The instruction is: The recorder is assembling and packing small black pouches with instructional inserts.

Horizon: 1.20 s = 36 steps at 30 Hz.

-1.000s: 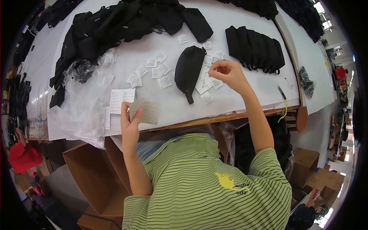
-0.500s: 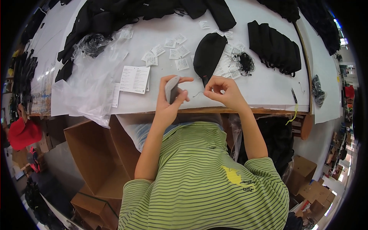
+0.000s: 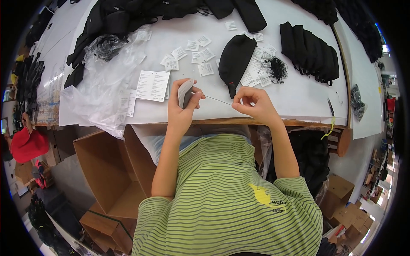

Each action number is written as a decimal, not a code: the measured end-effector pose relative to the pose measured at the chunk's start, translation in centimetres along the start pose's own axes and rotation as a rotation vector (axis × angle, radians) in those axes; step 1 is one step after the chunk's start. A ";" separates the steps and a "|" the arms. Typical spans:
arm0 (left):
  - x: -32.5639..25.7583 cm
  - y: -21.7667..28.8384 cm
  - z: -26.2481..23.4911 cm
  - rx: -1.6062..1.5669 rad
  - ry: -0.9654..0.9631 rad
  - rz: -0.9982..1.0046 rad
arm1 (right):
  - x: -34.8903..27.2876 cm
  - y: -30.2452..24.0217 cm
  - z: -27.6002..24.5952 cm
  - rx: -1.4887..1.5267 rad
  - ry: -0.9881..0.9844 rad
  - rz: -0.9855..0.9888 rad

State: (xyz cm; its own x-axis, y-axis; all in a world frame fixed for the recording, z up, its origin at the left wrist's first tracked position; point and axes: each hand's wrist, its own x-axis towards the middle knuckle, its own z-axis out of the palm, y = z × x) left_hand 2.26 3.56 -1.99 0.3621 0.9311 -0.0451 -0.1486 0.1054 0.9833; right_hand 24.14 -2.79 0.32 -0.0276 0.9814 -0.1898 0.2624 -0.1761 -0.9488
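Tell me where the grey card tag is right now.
In the head view, the grey card tag is pinched in the left hand just above the table's near edge, with a thin string running from it to the right hand.

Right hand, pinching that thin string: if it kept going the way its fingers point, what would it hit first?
The right hand points left along the thin string toward the left hand. It would likely first meet the grey tag held there, though depth between them is unclear.

right hand [image 3: 255,104] pulled back from table to left hand [image 3: 181,109], thin string [image 3: 215,100] now stretched between them
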 end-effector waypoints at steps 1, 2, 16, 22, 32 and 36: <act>-0.1 0.0 -0.1 0.038 0.051 0.008 | -0.1 0.3 -0.2 -0.033 -0.040 0.041; -0.2 0.0 -0.1 0.042 0.055 0.008 | -0.2 0.4 -0.3 -0.067 -0.080 0.082; -1.6 1.2 1.8 0.283 -0.046 0.075 | 0.6 -1.6 5.3 0.299 -0.044 0.034; -1.5 1.0 1.7 0.320 0.009 0.118 | 0.6 -0.7 5.2 0.166 -0.005 -0.036; -1.9 0.9 2.6 -0.003 0.021 -0.008 | 0.8 -2.0 5.3 0.193 0.266 -0.194; -1.6 1.0 2.8 0.215 0.095 0.155 | 0.9 -2.3 5.4 0.156 0.350 -0.223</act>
State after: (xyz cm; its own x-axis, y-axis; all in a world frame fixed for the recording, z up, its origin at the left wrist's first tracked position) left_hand 4.10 1.15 -0.48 0.2609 0.9600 0.1021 0.0072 -0.1077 0.9942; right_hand 18.33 -1.89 1.01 0.2681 0.9587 0.0949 0.1376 0.0594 -0.9887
